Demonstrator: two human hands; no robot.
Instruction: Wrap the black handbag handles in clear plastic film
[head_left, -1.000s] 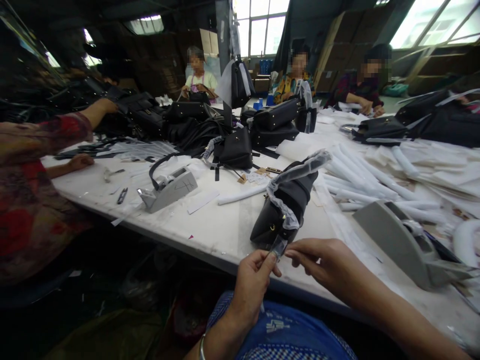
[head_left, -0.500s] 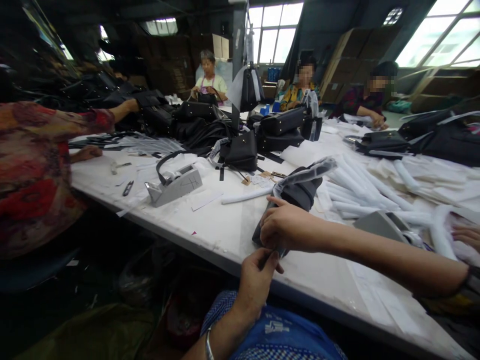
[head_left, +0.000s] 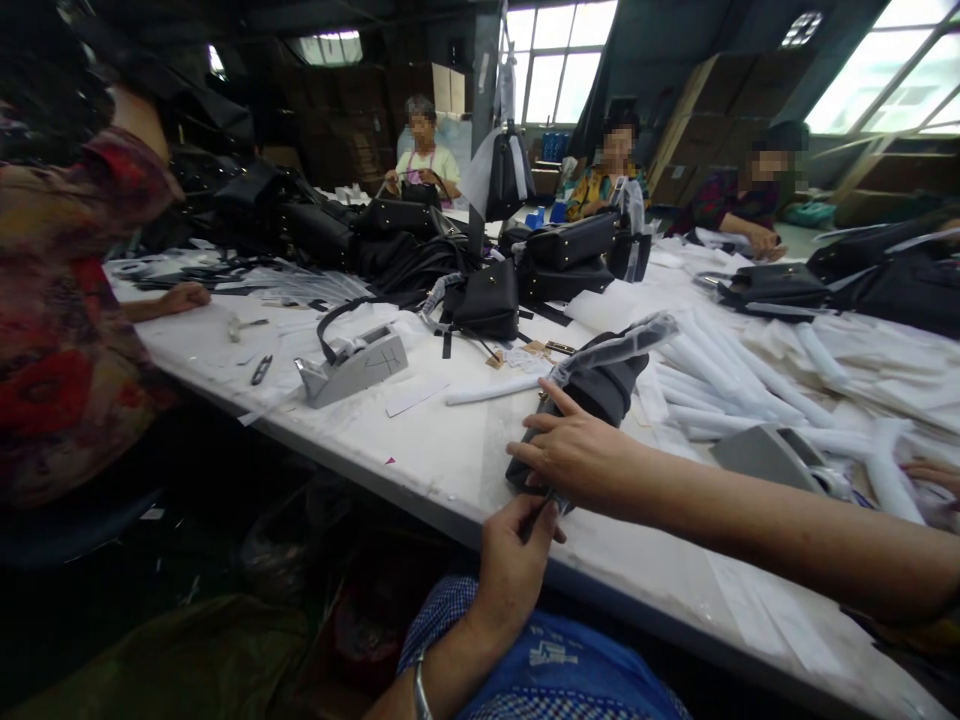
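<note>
A black handbag stands tilted near the table's front edge, its handle wrapped in clear plastic. My left hand, a silver bangle on its wrist, pinches the bag's near lower end between thumb and fingers. Exactly which bit is in the pinch is partly hidden. Coming in from the right, my right hand rests over the bag's near side with its fingers stretched and spread. Its thumb is mostly out of sight. A white padded tube lies just left of the bag.
A grey tape dispenser stands to the left, another to the right. White tubes heap up at right. Black bags are piled across the middle. A co-worker in a flowered top is at left; another's hand shows at the right edge.
My right hand's fingers have opened from a curl and spread over the bag. My left hand keeps its pinch. The left co-worker's arm has swung up, lifting something black.
</note>
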